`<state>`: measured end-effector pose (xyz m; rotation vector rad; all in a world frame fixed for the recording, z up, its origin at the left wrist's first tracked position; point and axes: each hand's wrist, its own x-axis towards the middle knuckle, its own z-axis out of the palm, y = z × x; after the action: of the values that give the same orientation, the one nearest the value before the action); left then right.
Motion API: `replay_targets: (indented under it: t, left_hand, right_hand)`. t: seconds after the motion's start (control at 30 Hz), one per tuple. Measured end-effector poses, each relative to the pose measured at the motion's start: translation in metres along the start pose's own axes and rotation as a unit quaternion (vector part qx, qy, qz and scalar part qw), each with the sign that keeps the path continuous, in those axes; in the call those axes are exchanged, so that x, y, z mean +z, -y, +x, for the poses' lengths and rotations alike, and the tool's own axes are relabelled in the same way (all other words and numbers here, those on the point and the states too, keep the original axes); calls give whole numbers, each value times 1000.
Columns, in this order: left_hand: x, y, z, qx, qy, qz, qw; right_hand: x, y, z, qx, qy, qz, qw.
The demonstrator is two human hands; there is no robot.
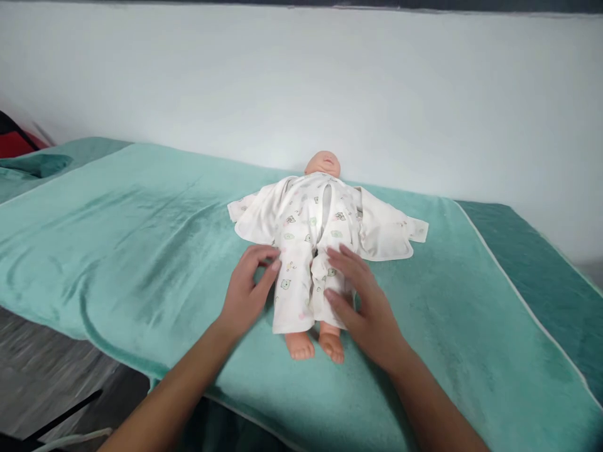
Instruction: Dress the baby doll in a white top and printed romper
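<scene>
A baby doll (324, 163) lies on its back, head away from me, bare feet toward me. It wears white baby trousers (293, 295) printed with small animals. A white baby top (386, 226) lies spread out at its sides, its sleeves stretched left and right. My left hand (247, 285) is at the trousers' left edge, thumb and fingers curved with a gap between them. Over the other trouser leg is my right hand (367, 304), fingers and thumb apart, covering part of the cloth. Whether its fingertips press on the fabric I cannot tell.
A green plush blanket (141, 232) covers the bed, with a darker green cover (541, 251) showing at the right. The white wall (292, 81) stands behind the doll's head. A red and black item (16, 138) is at the far left. Grey floor (42, 364) shows at lower left.
</scene>
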<state>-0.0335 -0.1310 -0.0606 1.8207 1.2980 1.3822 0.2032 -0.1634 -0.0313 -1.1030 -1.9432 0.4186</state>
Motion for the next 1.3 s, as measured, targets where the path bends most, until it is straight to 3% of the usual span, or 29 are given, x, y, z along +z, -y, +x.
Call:
replay_targets:
  t: [0.13, 0.23, 0.47, 0.7, 0.87, 0.93, 1.07, 1.17, 1.3]
  left_hand:
    - [-20, -9, -60, -5, 104, -1, 995]
    - [-20, -14, -77, 22, 133, 29, 990]
    - [-3, -22, -74, 61, 100, 74, 990]
    - [-17, -43, -85, 94, 52, 17, 994]
    - [-28, -44, -99, 92, 117, 32, 988]
    - [-29, -43, -100, 91, 124, 40, 987]
    - [-22, -54, -89, 136, 84, 80, 984]
    - [-5, -69, -74, 156, 110, 168, 967]
    - [16, -83, -57, 158, 162, 315, 922]
  right_hand:
    - [3, 29, -32, 10, 58, -18, 998]
    - [7, 49, -37, 25, 84, -78, 993]
    - [19, 61, -20, 11, 121, -220, 968]
    - [6, 72, -25, -34, 98, -123, 987]
    - [-8, 74, -41, -51, 139, -78, 986]
    - [-13, 64, -48, -34, 121, -51, 991]
    - [-17, 36, -66, 57, 25, -64, 996]
    - [-9, 23, -74, 104, 25, -124, 986]
    - [0, 24, -66, 111, 24, -145, 983]
